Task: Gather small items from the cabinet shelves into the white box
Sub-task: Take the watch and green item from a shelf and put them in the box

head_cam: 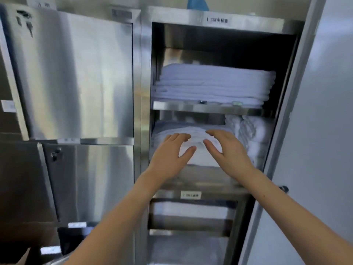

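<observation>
Both hands (left hand (172,150), right hand (227,150)) spread over folded linens (196,134)

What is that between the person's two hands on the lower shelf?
In the head view, a stack of folded white cloths shows in the gap between the left hand and the right hand, both open.

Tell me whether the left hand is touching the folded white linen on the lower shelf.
Cannot tell. In the head view the left hand overlaps the folded white linen, fingers spread, but blur hides any contact or gap.
</observation>
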`<state>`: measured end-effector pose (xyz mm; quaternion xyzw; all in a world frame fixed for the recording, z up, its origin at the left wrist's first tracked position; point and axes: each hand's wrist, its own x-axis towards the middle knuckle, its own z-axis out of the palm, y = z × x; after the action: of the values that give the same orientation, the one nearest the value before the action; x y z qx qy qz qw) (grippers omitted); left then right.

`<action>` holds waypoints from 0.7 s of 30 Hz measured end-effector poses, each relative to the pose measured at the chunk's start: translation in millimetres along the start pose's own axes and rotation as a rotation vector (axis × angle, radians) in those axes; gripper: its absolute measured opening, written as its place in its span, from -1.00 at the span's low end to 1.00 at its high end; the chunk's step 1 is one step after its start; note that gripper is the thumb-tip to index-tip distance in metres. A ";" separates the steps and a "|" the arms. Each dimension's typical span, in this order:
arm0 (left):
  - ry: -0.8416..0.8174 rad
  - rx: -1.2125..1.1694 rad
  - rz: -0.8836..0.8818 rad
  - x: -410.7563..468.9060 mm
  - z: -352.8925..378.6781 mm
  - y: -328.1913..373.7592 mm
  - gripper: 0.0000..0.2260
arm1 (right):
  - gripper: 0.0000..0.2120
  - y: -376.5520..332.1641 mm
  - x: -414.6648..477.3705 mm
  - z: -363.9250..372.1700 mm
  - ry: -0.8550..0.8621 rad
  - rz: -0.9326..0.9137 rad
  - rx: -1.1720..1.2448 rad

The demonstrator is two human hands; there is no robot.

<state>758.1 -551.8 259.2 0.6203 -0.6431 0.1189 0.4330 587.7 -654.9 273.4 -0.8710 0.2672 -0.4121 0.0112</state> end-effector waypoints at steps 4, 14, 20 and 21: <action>0.115 -0.008 0.027 96.1 11.0 -4.7 -0.67 | -0.58 47.0 97.2 -12.8 0.083 -0.101 -0.006; 0.211 -0.069 0.077 260.8 37.9 -64.3 -0.73 | -0.65 139.5 244.6 7.8 0.239 -0.076 0.035; 0.093 -0.031 0.094 328.1 74.1 -119.4 -0.69 | -0.66 211.3 277.6 26.8 0.245 0.044 -0.005; 0.059 -0.031 0.096 339.9 80.3 -124.5 -0.67 | -0.66 222.9 283.1 28.5 0.228 0.066 -0.020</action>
<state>886.5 -868.5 402.8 0.5780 -0.6610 0.1476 0.4552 653.2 -986.1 402.6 -0.8092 0.2995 -0.5052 -0.0142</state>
